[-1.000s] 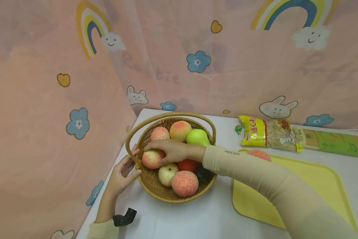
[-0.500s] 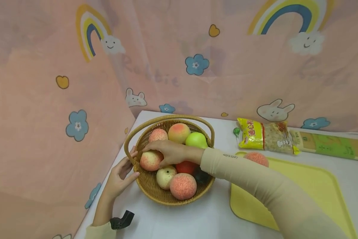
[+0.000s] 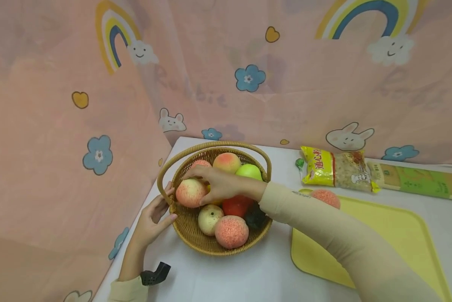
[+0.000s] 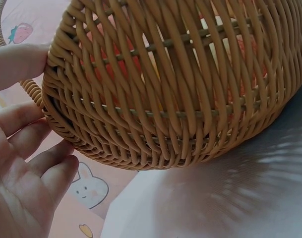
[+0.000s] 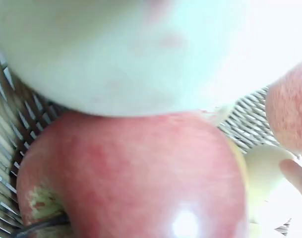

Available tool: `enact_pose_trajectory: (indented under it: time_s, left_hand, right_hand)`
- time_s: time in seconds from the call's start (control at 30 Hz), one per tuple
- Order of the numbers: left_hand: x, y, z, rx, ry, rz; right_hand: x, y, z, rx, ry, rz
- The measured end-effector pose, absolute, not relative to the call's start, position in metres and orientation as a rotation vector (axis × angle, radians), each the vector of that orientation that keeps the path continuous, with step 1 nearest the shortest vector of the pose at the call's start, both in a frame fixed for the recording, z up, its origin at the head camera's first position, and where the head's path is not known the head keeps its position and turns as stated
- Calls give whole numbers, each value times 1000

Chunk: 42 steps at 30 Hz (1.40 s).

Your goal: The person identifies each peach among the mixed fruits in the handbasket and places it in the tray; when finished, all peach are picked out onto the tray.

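In the head view a round wicker basket (image 3: pixel 216 253) with an arched handle (image 3: pixel 218 144) holds several fruits. My right hand (image 3: pixel 227 183) reaches over them and grips a pink-and-cream peach (image 3: pixel 190 193) between thumb and fingers at the basket's left side. My left hand (image 3: pixel 150 224) holds the left rim near the handle's base, thumb toward the front; in the left wrist view its fingers (image 4: pixel 29 139) lie along the wicker. Under my right wrist are a red apple (image 3: pixel 236 206) and a dark fruit (image 3: pixel 255 217). The right wrist view shows that apple (image 5: pixel 141 168) close up, below a pale, overexposed rounded shape.
A yellow tray (image 3: pixel 392 226) lies to the right with a pink fruit (image 3: pixel 325 198) on it, partly behind my right sleeve. Behind it are a green-wrapped lollipop (image 3: pixel 299 163), a yellow snack bag (image 3: pixel 339 167) and a long green-labelled packet (image 3: pixel 418 180). Patterned pink cloth hangs behind the table.
My right hand has raised the peach slightly, and more yellow fruit shows under the hand. The left hand keeps its place on the rim.
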State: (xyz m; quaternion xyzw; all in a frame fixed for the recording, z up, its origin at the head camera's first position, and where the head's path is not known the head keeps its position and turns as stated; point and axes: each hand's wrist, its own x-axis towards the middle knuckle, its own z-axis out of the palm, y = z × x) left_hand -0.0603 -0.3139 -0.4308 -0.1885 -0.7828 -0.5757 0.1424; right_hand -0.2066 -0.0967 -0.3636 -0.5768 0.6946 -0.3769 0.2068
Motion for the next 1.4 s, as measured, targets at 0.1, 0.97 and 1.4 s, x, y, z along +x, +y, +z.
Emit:
enact_pose_trajectory:
  time_s: [0.1,0.97,1.4]
  left_hand:
    - [-60,-313,-431,-554,-2248,-1665]
    - [-61,-310,-432,-579,-2221,-1675]
    - [-59,-312,-433,-586,-2226,-1676]
  right_hand:
    - [-206,-92,-360,-1546,1880,-1103]
    - [-181,-13,-327,-1456,1908,-1329]
    - [-167,68,-331,-1297,2010,-1443]
